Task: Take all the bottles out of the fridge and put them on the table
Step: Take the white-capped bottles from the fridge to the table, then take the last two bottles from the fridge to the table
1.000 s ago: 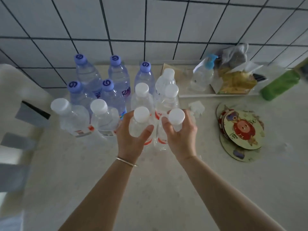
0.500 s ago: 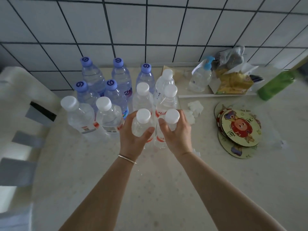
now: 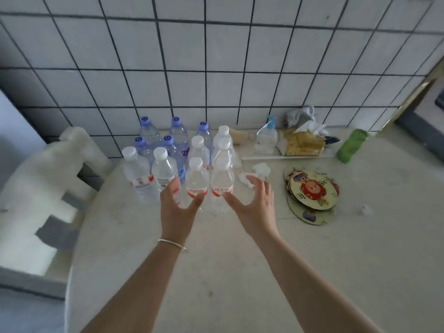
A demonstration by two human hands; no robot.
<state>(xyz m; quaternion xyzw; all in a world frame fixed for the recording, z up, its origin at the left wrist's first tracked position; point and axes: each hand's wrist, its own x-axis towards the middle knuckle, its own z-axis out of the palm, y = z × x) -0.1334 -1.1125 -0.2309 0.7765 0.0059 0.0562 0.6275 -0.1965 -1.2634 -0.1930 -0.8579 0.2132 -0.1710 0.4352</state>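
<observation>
Several clear water bottles stand upright on the pale table [image 3: 216, 272] by the tiled wall. The back ones have purple caps [image 3: 176, 131]; the front ones have white caps and red labels. The two nearest bottles, the left one [image 3: 196, 181] and the right one [image 3: 223, 181], stand side by side. My left hand [image 3: 176, 207] is open just in front of the left one, fingers spread, holding nothing. Apart from the right bottle, slightly to its right, my right hand [image 3: 254, 205] is open too. The fridge is not in view.
A white chair back [image 3: 48, 179] stands at the table's left edge. At the back right are a pump bottle [image 3: 266, 138], a yellow packet [image 3: 302, 143] and a green bottle [image 3: 352, 145]. Round cartoon coasters [image 3: 310, 193] and crumpled tissues [image 3: 260, 169] lie to the right of the bottles.
Both hands let go of the two front white-capped bottles, which now stand on the table, and drew back with fingers spread. The camera pulled back and up.
</observation>
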